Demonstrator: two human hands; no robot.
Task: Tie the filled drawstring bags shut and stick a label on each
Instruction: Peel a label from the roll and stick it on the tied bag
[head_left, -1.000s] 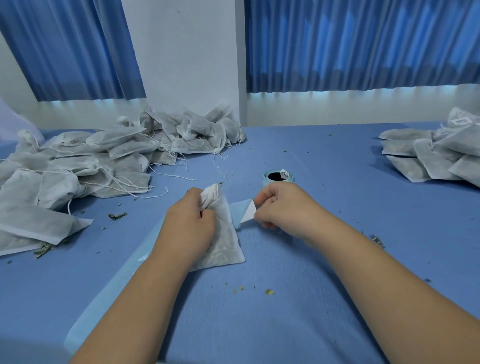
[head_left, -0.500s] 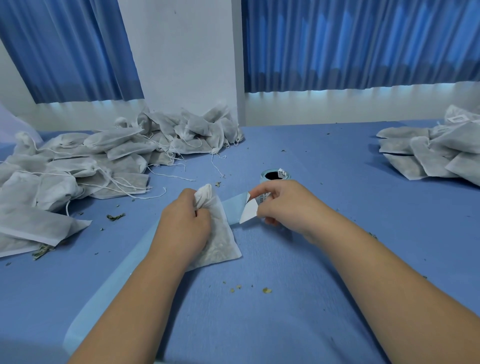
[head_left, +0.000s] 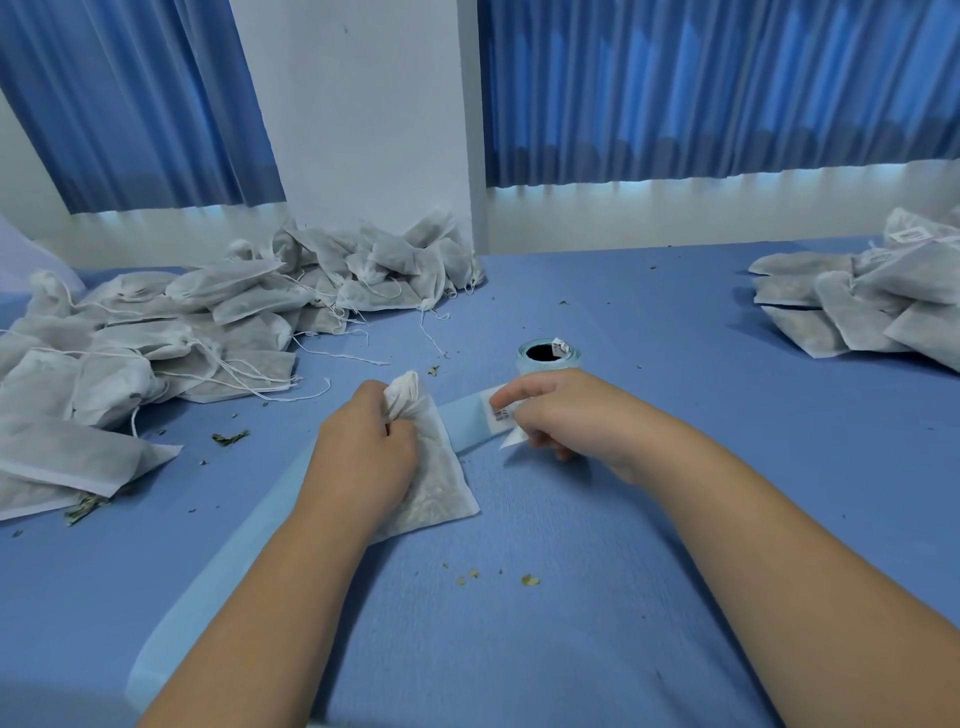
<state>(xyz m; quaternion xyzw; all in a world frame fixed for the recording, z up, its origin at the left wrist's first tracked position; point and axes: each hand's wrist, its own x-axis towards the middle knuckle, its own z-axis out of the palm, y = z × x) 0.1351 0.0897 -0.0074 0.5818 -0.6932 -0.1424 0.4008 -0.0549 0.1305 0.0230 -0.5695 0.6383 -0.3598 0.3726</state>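
1. The drawstring bag (head_left: 441, 488) is lying flat on the blue table (head_left: 623, 597), directly in front of the person. Its gathered neck is gripped by the left hand (head_left: 363, 457), whose fingers are curled tightly round it. Whether the string is knotted cannot be told, as the neck is hidden inside the fist.
2. A label (head_left: 500, 415) is pinched between the thumb and forefinger of the right hand (head_left: 571, 421), just beside the bag. The remaining fingers are curled underneath.
3. Compared with a second ago, more of the label has been lifted off the pale backing strip (head_left: 465, 423). Only an upturned white corner was visible then, whereas the printed face is now shown and a loose corner hangs below the fingers.
4. The bag and the left hand have hardly been moved in that time.
5. The strip is fed from the label roll (head_left: 548, 358) standing just behind the right hand.
6. The peel is judged nearly complete, so the label should soon be free to be pressed onto the bag.
7. Many bags with loose strings are heaped at the far left (head_left: 156, 353), and a smaller pile (head_left: 857, 312) is stacked at the far right, so much of the task is judged to remain.
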